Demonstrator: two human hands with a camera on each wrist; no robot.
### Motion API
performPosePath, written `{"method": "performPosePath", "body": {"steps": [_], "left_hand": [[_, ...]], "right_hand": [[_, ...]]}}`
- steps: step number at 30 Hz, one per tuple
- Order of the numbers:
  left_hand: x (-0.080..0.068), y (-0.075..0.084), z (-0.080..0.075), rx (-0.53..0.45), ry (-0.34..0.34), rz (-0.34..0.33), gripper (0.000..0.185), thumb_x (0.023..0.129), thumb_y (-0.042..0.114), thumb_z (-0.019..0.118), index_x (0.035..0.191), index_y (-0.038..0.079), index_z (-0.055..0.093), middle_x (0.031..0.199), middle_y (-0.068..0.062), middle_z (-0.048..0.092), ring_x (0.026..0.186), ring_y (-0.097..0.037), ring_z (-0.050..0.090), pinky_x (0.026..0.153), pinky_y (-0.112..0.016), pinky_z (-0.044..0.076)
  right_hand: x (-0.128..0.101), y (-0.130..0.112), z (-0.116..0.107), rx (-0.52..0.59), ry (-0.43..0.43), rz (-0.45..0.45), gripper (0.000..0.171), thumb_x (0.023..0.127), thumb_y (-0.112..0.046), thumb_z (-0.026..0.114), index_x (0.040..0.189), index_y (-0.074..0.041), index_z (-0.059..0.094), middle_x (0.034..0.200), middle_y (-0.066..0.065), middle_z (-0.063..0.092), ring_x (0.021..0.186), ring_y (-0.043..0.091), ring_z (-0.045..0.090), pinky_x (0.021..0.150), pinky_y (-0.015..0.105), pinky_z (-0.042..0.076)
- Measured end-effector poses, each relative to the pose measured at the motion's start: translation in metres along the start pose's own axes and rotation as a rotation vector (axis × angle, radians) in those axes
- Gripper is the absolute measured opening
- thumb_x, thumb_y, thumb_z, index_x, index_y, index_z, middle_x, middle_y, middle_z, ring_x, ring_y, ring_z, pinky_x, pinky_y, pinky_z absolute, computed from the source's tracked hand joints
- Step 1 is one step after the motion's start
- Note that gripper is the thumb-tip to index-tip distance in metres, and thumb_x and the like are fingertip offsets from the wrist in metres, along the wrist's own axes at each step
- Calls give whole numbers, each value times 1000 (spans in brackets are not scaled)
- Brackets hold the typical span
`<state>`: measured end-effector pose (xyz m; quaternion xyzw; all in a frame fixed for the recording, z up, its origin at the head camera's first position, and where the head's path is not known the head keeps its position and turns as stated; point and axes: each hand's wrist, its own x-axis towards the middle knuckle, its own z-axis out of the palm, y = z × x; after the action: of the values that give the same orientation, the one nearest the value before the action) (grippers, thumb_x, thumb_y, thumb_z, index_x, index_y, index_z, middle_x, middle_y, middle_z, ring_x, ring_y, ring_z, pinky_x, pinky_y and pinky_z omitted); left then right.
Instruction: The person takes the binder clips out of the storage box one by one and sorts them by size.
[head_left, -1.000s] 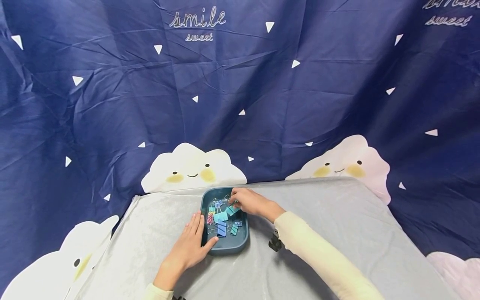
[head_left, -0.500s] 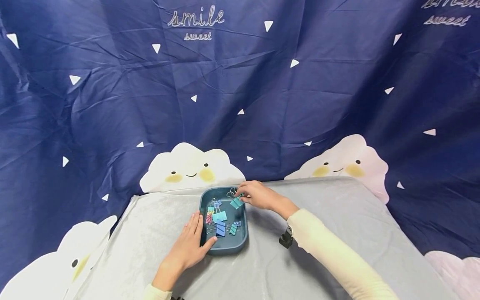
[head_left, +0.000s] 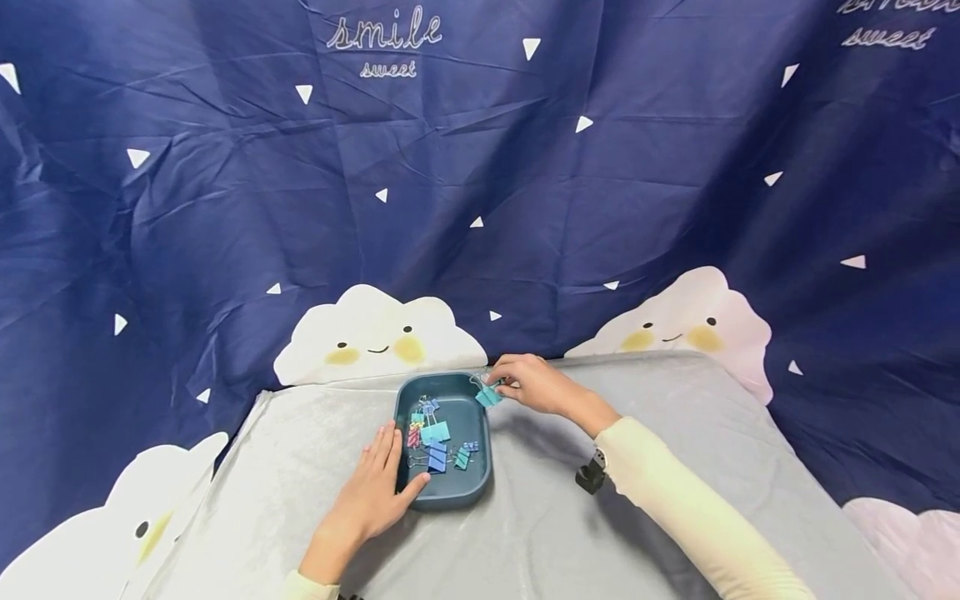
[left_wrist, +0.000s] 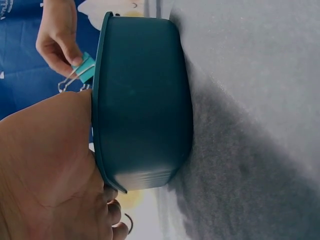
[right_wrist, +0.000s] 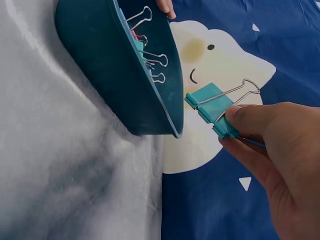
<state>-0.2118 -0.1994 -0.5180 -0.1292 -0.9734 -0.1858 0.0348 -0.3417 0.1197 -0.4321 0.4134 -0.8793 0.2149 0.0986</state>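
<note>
Since the earlier frames the right hand (head_left: 534,385) has drawn back from inside the tray (head_left: 442,497) to its far right corner, carrying a teal binder clip (head_left: 489,397) with it; thumb and fingers pinch the clip's body, its wire handles pointing left over the tray's rim; the wrist view shows the clip (right_wrist: 214,109) clear of the tray wall (right_wrist: 105,60), held just beside the rim and above it; the cream sleeve (head_left: 675,500) runs back toward the near right.

The left hand (head_left: 372,496) has stayed where it was; it lies flat on the grey cloth (head_left: 637,417) against the tray's near left side, fingers straight along the wall and the thumb hooked over the near rim, gripping nothing; its wrist view shows the palm (left_wrist: 45,165) pressed to the tray's edge (left_wrist: 140,100).

Inside the tray lie the remaining clips (head_left: 436,442), blue, teal and pink, gathered toward the left and near half; the tray sits on the grey cloth at the table's centre; behind and on either side hangs a navy backdrop (head_left: 225,208) with white clouds and small triangles.
</note>
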Motion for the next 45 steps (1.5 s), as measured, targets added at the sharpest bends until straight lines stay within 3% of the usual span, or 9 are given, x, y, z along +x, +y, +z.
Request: {"method": "performPosePath", "body": {"steps": [9,27,36,45], "left_hand": [[0,-1,-4,60,-20,-10,93,106,62,52,167,-3,26,178,-22,17,166,-41,17,134,-59,21],[-2,1,-8,37,-9,-16,92,106,57,56,167,-4,26,178,-21,15,166,-40,15,134,-59,21],[-1,1,-6,42,-18,-10,93,106,60,54,167,-4,26,177,-22,18,166,-39,16,134,-59,22],[-1,2,-6,32,-32,-18,92,106,59,55,167,-4,25,178,-22,17,166,-39,14,134,-60,21]], "right_hand": [[-16,10,-9,42,54,32,16,97,-7,78,112,-10,81,112,2,77,100,19,75,85,37,63],[-34,33,-18,50,97,106,15,97,-8,77,112,-8,81,109,5,78,95,23,75,84,42,63],[-45,51,-12,59,113,147,14,96,-6,77,109,-5,80,105,7,78,95,23,78,87,40,65],[-54,68,6,135,159,222,13,96,-3,77,108,-3,81,104,10,78,98,29,79,87,38,66]]}}
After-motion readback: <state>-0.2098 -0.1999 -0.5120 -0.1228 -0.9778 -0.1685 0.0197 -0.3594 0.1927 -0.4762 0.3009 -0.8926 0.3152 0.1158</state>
